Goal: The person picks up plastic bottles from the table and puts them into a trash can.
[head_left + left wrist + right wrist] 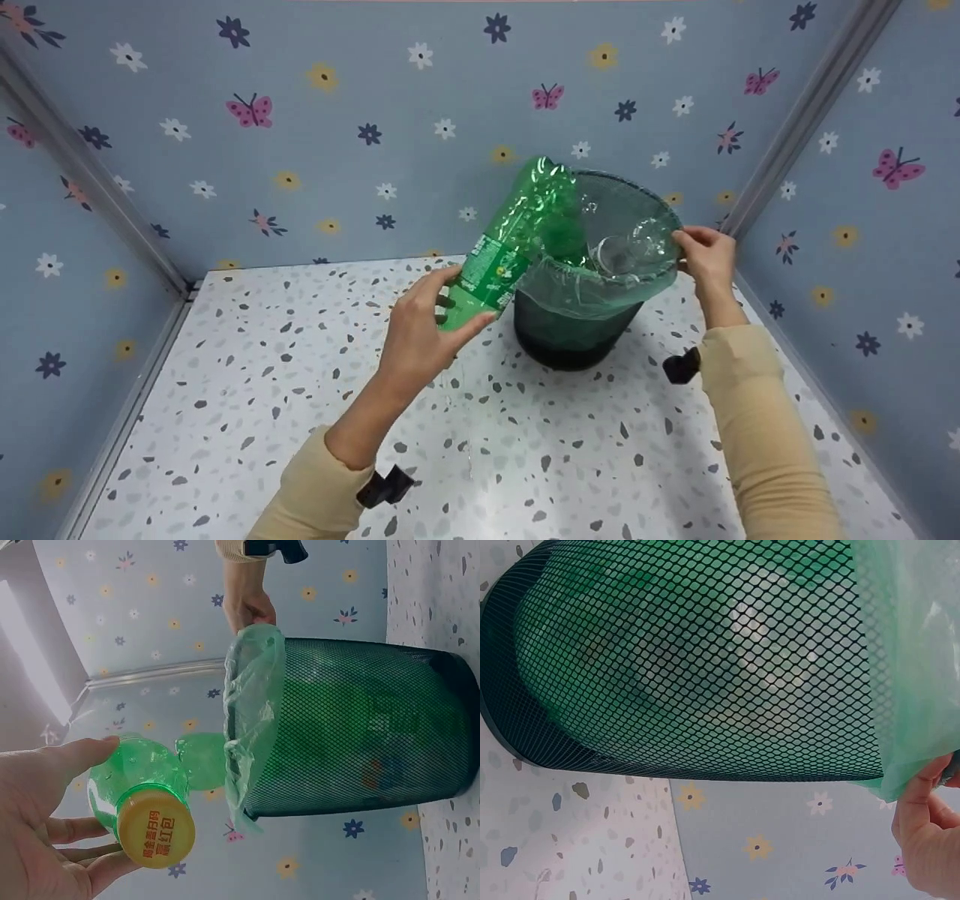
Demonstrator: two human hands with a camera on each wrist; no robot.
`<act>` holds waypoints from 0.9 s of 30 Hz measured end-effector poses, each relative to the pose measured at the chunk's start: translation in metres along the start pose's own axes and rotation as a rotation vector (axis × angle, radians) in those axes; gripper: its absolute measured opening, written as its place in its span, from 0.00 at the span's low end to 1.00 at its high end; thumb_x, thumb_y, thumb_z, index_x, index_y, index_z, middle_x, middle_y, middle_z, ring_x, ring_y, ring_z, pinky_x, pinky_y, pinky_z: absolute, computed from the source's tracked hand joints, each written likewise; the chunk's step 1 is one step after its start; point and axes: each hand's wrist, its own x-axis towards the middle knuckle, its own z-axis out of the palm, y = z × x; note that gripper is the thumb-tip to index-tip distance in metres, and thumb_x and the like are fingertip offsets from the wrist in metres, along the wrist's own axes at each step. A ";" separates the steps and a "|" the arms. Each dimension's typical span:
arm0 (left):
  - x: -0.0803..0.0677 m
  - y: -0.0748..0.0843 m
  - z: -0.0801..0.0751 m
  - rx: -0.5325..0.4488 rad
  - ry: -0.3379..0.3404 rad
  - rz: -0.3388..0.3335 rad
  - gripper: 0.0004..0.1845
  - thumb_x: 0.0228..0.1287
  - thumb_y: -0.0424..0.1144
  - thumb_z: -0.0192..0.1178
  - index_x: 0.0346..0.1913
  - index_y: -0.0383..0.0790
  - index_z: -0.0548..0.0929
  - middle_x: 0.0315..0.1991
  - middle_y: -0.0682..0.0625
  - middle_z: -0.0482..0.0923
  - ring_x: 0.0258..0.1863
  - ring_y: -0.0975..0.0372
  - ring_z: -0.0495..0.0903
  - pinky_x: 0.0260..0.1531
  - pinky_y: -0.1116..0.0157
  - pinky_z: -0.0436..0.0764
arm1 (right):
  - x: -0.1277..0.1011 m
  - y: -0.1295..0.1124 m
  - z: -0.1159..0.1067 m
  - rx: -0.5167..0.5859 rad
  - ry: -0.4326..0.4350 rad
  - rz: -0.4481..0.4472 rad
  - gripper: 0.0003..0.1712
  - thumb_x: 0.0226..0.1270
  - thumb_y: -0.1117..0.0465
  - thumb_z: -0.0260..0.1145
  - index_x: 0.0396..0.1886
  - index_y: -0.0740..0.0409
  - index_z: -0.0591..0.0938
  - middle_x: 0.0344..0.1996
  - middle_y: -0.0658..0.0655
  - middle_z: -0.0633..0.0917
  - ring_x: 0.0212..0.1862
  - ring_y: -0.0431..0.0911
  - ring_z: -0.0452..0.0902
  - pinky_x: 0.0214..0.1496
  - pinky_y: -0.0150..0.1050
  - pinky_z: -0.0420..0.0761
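My left hand (420,330) grips a large green plastic bottle (495,270) by its neck end, thumb on one side and fingers on the other. The bottle slants up and right, its far end at the left rim of a dark mesh wastebasket (577,345). A yellow cap (156,829) faces the left wrist camera. My right hand (709,259) pinches the basket's right rim, over a translucent green bin liner (600,298) folded outward. The basket leans toward me. Inside lie green plastic and a clear plastic cup (615,255); their lower parts are hidden.
The basket stands on a white speckled surface (300,375). A flower-patterned back wall (375,180) rises close behind it, and side walls stand left and right (862,247). Metal strips (810,112) run along the corners.
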 end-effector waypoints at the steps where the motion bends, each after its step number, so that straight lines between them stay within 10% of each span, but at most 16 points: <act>1: 0.001 0.003 0.002 0.000 -0.009 0.008 0.32 0.46 0.50 0.67 0.52 0.35 0.73 0.43 0.46 0.75 0.38 0.59 0.75 0.28 0.69 0.78 | 0.000 0.000 0.000 -0.004 0.000 -0.001 0.10 0.59 0.64 0.59 0.39 0.65 0.76 0.27 0.52 0.74 0.23 0.36 0.72 0.22 0.26 0.75; 16: 0.031 0.057 0.035 0.109 -0.179 0.048 0.33 0.49 0.53 0.63 0.54 0.33 0.71 0.49 0.42 0.73 0.47 0.54 0.74 0.46 0.63 0.73 | -0.002 -0.003 -0.001 0.018 -0.005 0.024 0.08 0.60 0.65 0.58 0.38 0.63 0.76 0.26 0.52 0.74 0.22 0.37 0.72 0.22 0.26 0.75; 27: 0.057 0.077 0.066 0.258 -0.245 -0.010 0.30 0.49 0.55 0.62 0.46 0.33 0.73 0.36 0.44 0.77 0.32 0.58 0.78 0.29 0.68 0.77 | -0.001 0.000 -0.001 0.008 -0.008 0.022 0.15 0.61 0.64 0.58 0.45 0.68 0.75 0.29 0.52 0.74 0.25 0.38 0.72 0.23 0.27 0.76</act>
